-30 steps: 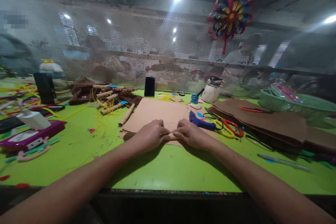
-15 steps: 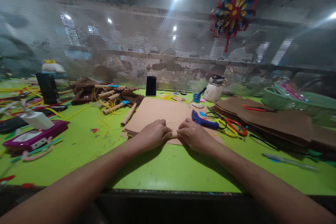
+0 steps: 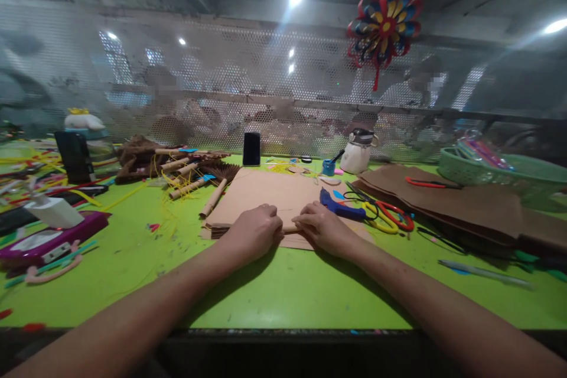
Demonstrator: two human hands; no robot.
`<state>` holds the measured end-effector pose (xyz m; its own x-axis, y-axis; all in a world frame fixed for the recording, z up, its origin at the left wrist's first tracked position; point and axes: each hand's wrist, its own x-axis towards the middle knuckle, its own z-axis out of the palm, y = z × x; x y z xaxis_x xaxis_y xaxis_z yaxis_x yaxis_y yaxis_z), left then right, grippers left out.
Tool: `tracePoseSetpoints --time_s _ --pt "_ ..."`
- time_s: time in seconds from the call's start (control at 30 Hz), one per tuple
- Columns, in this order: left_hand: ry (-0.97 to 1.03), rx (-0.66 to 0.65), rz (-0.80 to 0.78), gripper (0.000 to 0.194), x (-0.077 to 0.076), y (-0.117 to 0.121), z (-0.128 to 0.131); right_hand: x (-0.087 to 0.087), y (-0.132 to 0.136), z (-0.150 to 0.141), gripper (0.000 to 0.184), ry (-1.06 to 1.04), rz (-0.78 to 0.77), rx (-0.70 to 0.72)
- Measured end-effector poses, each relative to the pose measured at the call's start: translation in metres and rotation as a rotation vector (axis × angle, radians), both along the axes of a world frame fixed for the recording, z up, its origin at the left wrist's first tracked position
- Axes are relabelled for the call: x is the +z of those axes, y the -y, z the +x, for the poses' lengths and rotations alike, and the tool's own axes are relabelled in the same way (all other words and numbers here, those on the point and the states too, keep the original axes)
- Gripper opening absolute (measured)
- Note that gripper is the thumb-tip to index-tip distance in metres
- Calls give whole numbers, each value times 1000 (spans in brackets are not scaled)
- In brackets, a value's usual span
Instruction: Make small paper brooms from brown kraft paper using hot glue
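Observation:
A stack of tan kraft paper sheets (image 3: 266, 189) lies on the green table in front of me. At its near edge my left hand (image 3: 259, 227) is closed on a rolled edge of brown paper (image 3: 290, 227). From the other side my right hand (image 3: 321, 224) pinches the same paper roll with thumb and fingertips. A short stretch of the roll shows between the hands; the rest is hidden under them. Just beyond my right hand lies a blue glue gun (image 3: 341, 207). Beside it are scissors with red and yellow handles (image 3: 394, 218).
Finished-looking paper rolls (image 3: 186, 183) tied with yellow strands lie left of the stack. A purple power strip (image 3: 53, 242) with a white plug sits at far left. Larger brown sheets (image 3: 443, 201) and a green basket (image 3: 496, 168) are at right. A phone (image 3: 251, 149) stands behind.
The view has shifted slightly. My left fingers have curled in more, and my right fingers have lifted and spread slightly along the roll. Both hands stay at the paper's near edge.

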<state>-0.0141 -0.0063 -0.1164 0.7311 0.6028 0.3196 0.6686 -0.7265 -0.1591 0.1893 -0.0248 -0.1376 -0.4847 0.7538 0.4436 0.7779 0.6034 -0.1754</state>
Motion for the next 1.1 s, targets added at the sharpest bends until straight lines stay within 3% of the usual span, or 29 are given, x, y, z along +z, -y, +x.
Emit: tracePoseSetpoints --time_s 0.33,0.53,0.77,1.1 --pt "14 12 -38 30 -1 -14 -1 0 -15 -13 28 47 68 -227" --pt "52 -4 -93 27 -3 -20 -4 4 -8 -10 35 162 43 -181" --pt "94 57 -76 33 -8 -25 -2 7 -1 -10 26 308 20 -178" --pt "104 19 -57 29 -2 -23 -2 12 -5 -10 27 337 32 -184"
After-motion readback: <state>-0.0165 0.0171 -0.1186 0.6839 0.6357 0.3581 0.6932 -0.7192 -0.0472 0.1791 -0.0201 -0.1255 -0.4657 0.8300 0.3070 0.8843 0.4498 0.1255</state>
